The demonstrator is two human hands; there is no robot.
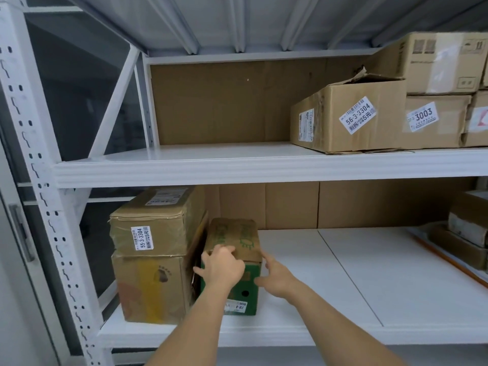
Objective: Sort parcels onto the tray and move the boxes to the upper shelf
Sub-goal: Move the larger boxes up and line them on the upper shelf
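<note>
A small green box [247, 294] with a brown printed top stands on the lower shelf [317, 286], close against a stack of two boxes on its left. My left hand [221, 266] grips the green box at its top front edge, fingers curled over the lid. My right hand [276, 277] is at the box's right front corner with fingers spread, the thumb near the green face. The upper shelf [211, 154] is bare on its left half. A tray [449, 260] with an orange rim holds parcels [464, 228] at the far right of the lower shelf.
The stack beside the green box is a taped carton [155, 228] on a yellow-printed carton [150, 286]. On the upper shelf's right side sit a labelled box [343, 117], another labelled box [433, 120] and a box on top [438, 62]. A white perforated upright [39, 180] frames the left.
</note>
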